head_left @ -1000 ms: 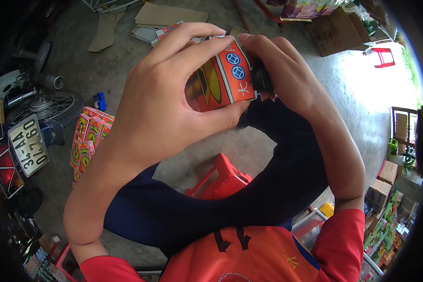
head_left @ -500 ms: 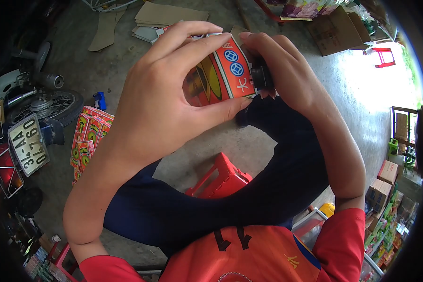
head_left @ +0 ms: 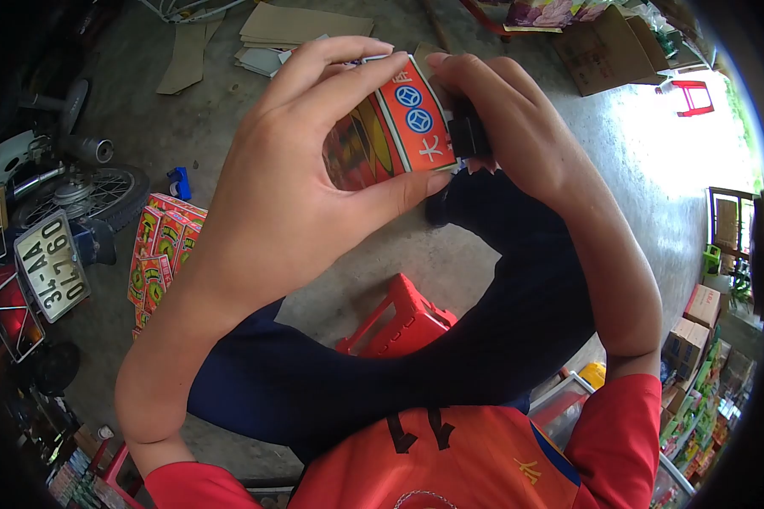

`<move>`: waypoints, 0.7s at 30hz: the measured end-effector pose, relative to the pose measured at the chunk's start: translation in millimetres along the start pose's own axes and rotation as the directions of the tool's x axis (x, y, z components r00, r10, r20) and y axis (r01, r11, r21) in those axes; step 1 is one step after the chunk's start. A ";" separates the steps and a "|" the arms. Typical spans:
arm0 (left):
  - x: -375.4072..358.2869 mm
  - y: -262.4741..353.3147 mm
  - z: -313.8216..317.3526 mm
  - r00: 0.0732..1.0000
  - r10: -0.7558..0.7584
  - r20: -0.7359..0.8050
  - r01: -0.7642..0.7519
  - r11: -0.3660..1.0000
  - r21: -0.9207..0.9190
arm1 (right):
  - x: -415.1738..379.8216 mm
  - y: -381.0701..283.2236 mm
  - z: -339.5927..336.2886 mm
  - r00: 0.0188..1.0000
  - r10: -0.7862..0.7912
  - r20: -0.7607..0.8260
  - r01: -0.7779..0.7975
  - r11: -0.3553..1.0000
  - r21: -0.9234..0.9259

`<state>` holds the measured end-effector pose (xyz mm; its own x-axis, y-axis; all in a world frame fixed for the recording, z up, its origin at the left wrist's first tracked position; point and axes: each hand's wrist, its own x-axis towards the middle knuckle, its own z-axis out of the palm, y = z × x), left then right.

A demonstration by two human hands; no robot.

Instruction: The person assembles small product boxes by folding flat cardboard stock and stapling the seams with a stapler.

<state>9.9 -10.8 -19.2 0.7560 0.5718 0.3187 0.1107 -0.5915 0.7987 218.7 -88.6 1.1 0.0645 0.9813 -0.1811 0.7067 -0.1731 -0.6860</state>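
My left hand (head_left: 284,157) is wrapped round a red and yellow printed paper box (head_left: 412,119) with blue coin signs and white characters, held up in front of me. Fingers cover its far edge and the thumb lies along its near edge. My right hand (head_left: 522,140) is closed on a small black tool (head_left: 469,137) against the box's right end. What kind of tool it is cannot be made out, as the fingers hide much of it. Lower left, a stack of similar red and green printed boxes (head_left: 165,246) stands on the floor.
A red plastic stool (head_left: 399,318) is between my legs. A motorbike with a number plate (head_left: 53,267) stands at left, with a blue tape dispenser (head_left: 178,182) near its wheel. Cardboard sheets (head_left: 301,27) lie ahead; an open carton (head_left: 611,53) sits at upper right.
The box and my left hand have shifted slightly left, and the box has turned a little. The black tool has moved slightly left with it; my right hand keeps its grip.
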 end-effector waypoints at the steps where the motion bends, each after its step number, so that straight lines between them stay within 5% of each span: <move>1: -0.1 0.2 0.4 1.000 -0.004 -0.003 0.004 1.000 -0.011 | -0.8 3.4 2.0 0.999 -0.030 -0.015 0.030 0.999 -0.028; 5: -0.6 1.0 1.0 1.000 -0.018 0.002 0.018 1.000 -0.009 | 1.7 -11.7 -3.7 0.992 0.118 0.044 -0.118 0.993 -0.001; 8: -0.7 -0.3 0.3 1.000 -0.005 0.009 0.005 1.000 0.030 | -3.6 -6.8 8.8 0.984 -0.053 -0.168 0.056 0.998 0.017; 14: -0.7 -0.7 1.5 0.999 0.029 -0.014 -0.028 0.998 0.061 | -2.4 0.3 9.9 0.979 -0.114 -0.171 0.112 0.993 -0.020; 17: 0.2 -0.2 -0.3 0.998 0.055 -0.014 -0.053 0.993 0.109 | -0.2 -5.0 0.3 0.999 0.037 0.007 -0.037 0.998 -0.058; 21: 0.5 0.9 -0.7 0.997 0.068 -0.023 -0.064 0.988 0.142 | 0.7 -5.8 -1.7 0.999 0.039 0.021 -0.037 0.997 -0.074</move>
<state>10.0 -10.7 -18.0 0.7465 0.5435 0.3839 0.1527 -0.7015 0.6961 215.8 -86.7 6.1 0.0772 0.9718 -0.2227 0.7538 -0.2030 -0.6250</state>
